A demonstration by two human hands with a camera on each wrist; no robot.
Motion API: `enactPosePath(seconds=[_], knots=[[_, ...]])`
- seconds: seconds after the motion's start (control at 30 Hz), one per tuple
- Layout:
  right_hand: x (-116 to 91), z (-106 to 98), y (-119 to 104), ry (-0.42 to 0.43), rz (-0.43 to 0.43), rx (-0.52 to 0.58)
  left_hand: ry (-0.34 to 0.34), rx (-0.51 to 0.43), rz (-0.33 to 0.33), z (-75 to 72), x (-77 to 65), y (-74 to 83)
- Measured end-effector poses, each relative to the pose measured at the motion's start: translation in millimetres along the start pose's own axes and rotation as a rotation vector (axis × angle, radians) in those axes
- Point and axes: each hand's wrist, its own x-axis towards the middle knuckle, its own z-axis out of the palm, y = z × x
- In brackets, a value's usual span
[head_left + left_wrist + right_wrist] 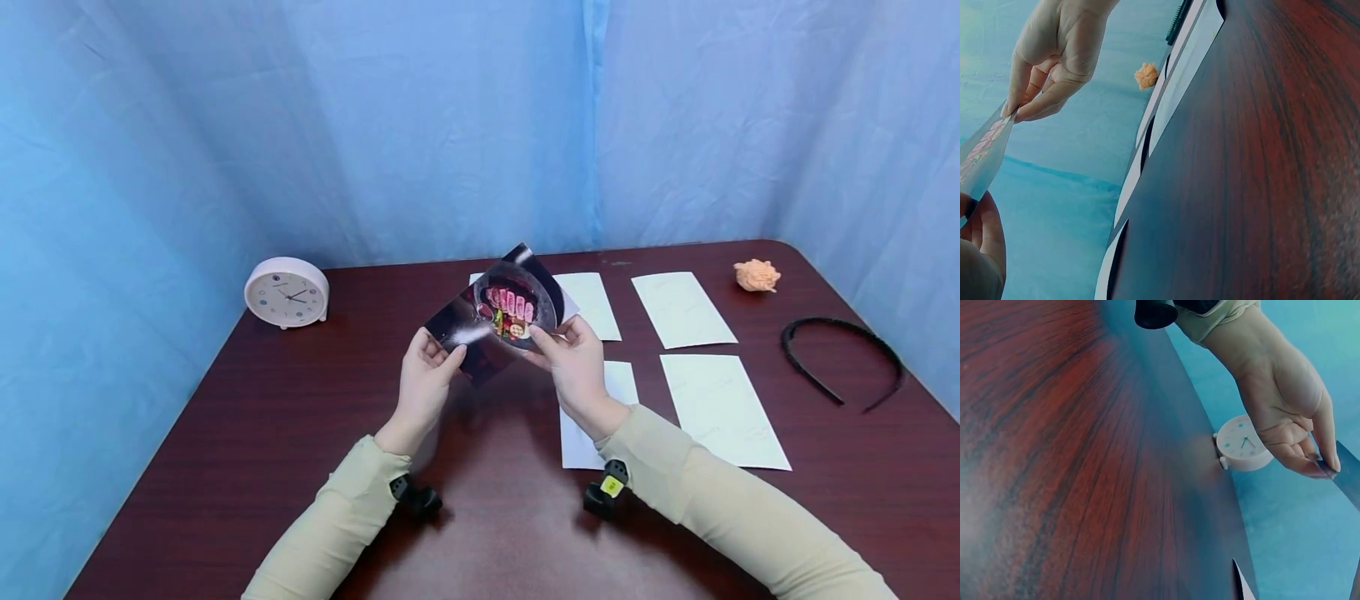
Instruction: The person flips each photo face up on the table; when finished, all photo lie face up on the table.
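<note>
Both hands hold a glossy photo print [495, 287] raised above the table, tilted, with its picture side showing in the head view. The picture has pink meat slices and garnish on a dark round plate. At the print's left lower corner, the left hand [425, 379] pinches it between thumb and fingers. My right hand [577, 367] pinches the right lower edge, its thumb on the picture. In the left wrist view the print [985, 153] spans the space between the two hands. From the right wrist view, a dark corner of the print [1349, 472] is between the left hand's thumb and fingers.
Several white sheets, such as this one [723, 408], lie in rows on the dark wood table [300, 467]. A white clock [287, 293] stands at the back left. At the right are a peach-coloured crumpled ball [756, 276] and a black headband [840, 321]. Blue curtains [450, 125] surround the table.
</note>
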Motion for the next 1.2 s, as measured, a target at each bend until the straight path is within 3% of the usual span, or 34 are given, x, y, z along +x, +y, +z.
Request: enactPosePath(seconds=[0.4,0.57,0.7,0.8,0.97,1.1,1.2], knots=[[8,-14,-9,0.017,0.017,-0.032,0.018,0.087,0.009,-3.6,-1.1,-2.0],[19,-26,-22,0.077,-0.010,-0.055,-0.024,0.105,0.009,-11.7,-2.2,-1.1],[26,-33,-33,0.041,-0.044,-0.062,-0.066,0.164,0.008,-20.6,-2.4,1.0],[29,-37,-38,-0.027,-0.060,-0.211,-0.098,0.255,-0.005,-27.5,-2.4,4.4],[28,-39,-42,-0.170,-0.103,-0.597,-0.130,0.420,-0.013,-36.9,-2.2,11.2],[26,-39,-41,-0.289,-0.144,-0.740,-0.160,0.520,0.028,-43.2,-1.2,16.8],[25,-38,-38,-0.334,-0.193,-0.810,-0.179,0.597,0.061,-47.3,0.0,20.1]])
